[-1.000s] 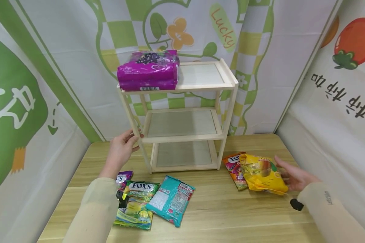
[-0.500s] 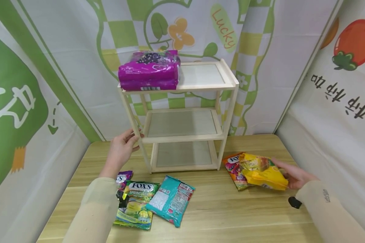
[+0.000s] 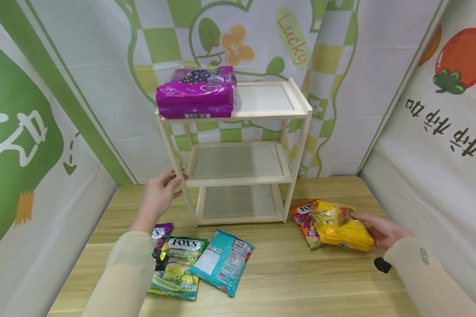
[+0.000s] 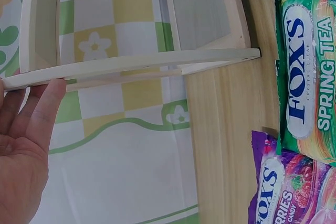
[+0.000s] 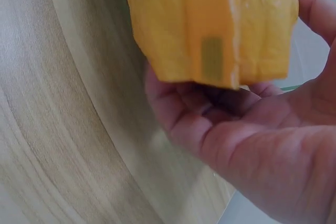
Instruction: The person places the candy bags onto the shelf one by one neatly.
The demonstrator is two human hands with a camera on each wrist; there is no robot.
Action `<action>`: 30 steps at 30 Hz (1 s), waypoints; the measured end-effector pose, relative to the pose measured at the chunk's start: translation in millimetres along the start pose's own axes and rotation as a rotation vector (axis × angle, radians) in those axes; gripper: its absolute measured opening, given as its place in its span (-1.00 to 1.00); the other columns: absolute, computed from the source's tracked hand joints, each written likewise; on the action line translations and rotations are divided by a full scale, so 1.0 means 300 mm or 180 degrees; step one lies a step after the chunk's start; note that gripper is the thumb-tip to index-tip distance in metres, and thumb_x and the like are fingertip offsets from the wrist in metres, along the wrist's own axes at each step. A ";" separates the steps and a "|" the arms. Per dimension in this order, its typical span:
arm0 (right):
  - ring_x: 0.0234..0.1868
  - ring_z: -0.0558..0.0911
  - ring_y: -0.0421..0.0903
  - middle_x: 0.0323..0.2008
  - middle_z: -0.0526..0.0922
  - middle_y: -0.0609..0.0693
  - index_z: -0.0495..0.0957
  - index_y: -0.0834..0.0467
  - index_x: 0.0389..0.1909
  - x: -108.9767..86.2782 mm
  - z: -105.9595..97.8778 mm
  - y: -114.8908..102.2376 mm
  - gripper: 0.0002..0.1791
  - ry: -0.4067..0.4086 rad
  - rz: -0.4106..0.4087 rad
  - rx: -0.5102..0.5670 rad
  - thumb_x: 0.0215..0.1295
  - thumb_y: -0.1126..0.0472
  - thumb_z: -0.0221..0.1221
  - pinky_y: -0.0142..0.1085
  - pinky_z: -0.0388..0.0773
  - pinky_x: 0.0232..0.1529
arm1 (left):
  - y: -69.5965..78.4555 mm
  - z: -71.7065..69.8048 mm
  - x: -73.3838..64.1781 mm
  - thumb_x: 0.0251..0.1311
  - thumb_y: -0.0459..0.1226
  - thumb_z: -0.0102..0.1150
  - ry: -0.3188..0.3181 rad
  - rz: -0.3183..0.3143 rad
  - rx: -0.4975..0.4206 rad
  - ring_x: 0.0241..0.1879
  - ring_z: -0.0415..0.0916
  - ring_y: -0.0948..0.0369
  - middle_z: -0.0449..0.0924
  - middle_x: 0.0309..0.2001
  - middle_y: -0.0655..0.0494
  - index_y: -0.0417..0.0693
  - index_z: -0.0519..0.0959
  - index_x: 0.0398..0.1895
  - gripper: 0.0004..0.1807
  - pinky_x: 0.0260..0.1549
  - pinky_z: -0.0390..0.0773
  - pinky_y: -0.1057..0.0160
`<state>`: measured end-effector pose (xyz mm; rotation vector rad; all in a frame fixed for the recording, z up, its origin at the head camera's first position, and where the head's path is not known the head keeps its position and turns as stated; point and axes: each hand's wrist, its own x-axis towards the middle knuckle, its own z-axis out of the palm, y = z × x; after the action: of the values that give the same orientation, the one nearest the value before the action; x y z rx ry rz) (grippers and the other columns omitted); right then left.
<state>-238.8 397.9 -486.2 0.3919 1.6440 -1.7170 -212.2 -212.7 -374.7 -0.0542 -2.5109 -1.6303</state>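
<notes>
A three-tier wooden shelf rack [image 3: 235, 179] stands on the table. My left hand [image 3: 158, 196] grips its left front post at the middle tier; in the left wrist view the fingers [image 4: 46, 106] reach the post, with the thumb mostly out of frame. At the right, my right hand [image 3: 386, 232] holds a yellow candy bag [image 3: 341, 226], thumb on top and fingers curled below, as the right wrist view shows. The yellow bag [image 5: 210, 30] partly covers an orange candy bag [image 3: 307, 224] lying flat. A large purple candy bag [image 3: 196, 93] rests on the top tier's left half.
Left of centre on the table [image 3: 285, 281] lie a green Fox's Spring Tea bag [image 3: 178, 268], a teal bag [image 3: 224, 262] overlapping its edge, and a purple Fox's berries bag [image 3: 162, 231]. Printed curtains [image 3: 420, 145] close in the back and both sides.
The right hand has shifted slightly left, and its thumb has moved further onto the yellow bag, which has tipped a little. The left hand keeps its place on the post.
</notes>
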 end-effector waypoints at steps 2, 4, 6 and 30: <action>0.00 0.64 -0.03 0.06 0.51 0.15 -0.41 0.37 0.56 0.002 0.002 -0.001 0.04 -0.0046 -0.0061 0.0000 0.56 -0.15 0.02 -0.07 0.65 0.23 | 0.001 0.000 0.000 0.60 -0.26 -0.06 0.0001 0.0008 -0.0017 0.34 0.44 -0.14 0.56 0.25 -0.25 -0.13 0.36 0.49 -0.53 0.03 0.68 0.26; -0.01 0.64 -0.06 0.03 0.54 0.10 -0.43 0.35 0.57 0.005 0.003 -0.002 0.01 -0.0066 -0.0168 -0.0005 0.58 -0.09 0.02 -0.10 0.67 0.20 | 0.003 0.000 0.000 0.59 -0.27 -0.05 0.0001 0.0025 -0.0032 0.34 0.45 -0.15 0.56 0.25 -0.26 -0.14 0.38 0.48 -0.54 0.03 0.68 0.28; -0.02 0.65 -0.08 0.01 0.56 0.06 -0.40 0.32 0.57 0.006 0.005 -0.004 -0.04 -0.0043 -0.0276 -0.0007 0.59 -0.04 0.03 -0.13 0.69 0.16 | 0.005 -0.001 0.000 0.59 -0.27 -0.05 0.0001 0.0043 -0.0034 0.33 0.45 -0.15 0.56 0.25 -0.27 -0.16 0.38 0.47 -0.54 0.03 0.68 0.28; -0.15 0.62 -0.25 0.09 0.39 0.06 -0.62 0.19 0.55 -0.074 -0.032 -0.062 0.09 0.0475 -0.1118 0.0061 0.53 0.15 0.12 -0.31 0.75 -0.10 | 0.000 -0.002 0.004 0.60 -0.28 -0.08 -0.0002 0.0041 -0.0017 0.34 0.44 -0.15 0.57 0.24 -0.27 -0.18 0.36 0.49 -0.53 0.05 0.67 0.23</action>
<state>-238.3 412.1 -459.3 0.2555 1.8927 -2.0008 -213.2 -213.3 -374.3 -0.0713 -2.5014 -1.6325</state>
